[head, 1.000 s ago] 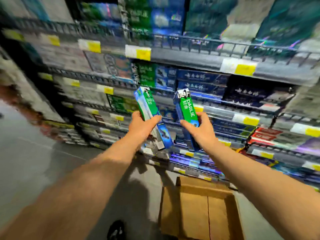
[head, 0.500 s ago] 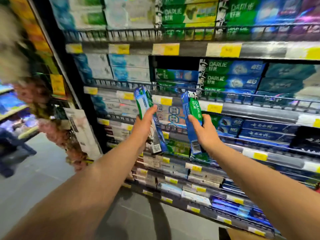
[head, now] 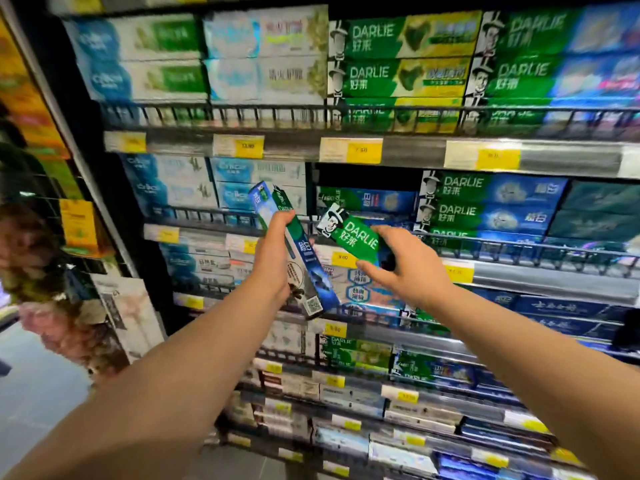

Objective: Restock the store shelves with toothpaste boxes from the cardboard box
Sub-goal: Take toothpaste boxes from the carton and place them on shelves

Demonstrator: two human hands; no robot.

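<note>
My left hand (head: pixel 272 258) grips a green and blue Darlie toothpaste box (head: pixel 304 271), held almost upright in front of the shelves. My right hand (head: pixel 405 268) holds a second green Darlie box (head: pixel 353 235), tilted with its end toward a half-filled gap (head: pixel 367 178) in the middle shelf row. A single matching box (head: pixel 367 199) lies in that gap, and a stack of the same boxes (head: pixel 485 206) stands right of it. The cardboard box is out of view.
Wire-fronted shelves (head: pixel 346 114) full of toothpaste boxes fill the view, with yellow price tags (head: pixel 247 146) along each edge. A dark upright post (head: pixel 100 202) marks the unit's left end. Hanging goods (head: pixel 41 271) sit at the far left over grey floor (head: pixel 38 393).
My view has risen from the cardboard box on the floor to the upper shelves. Both hands went up with their boxes. The right-hand box has tipped from upright toward the shelf gap.
</note>
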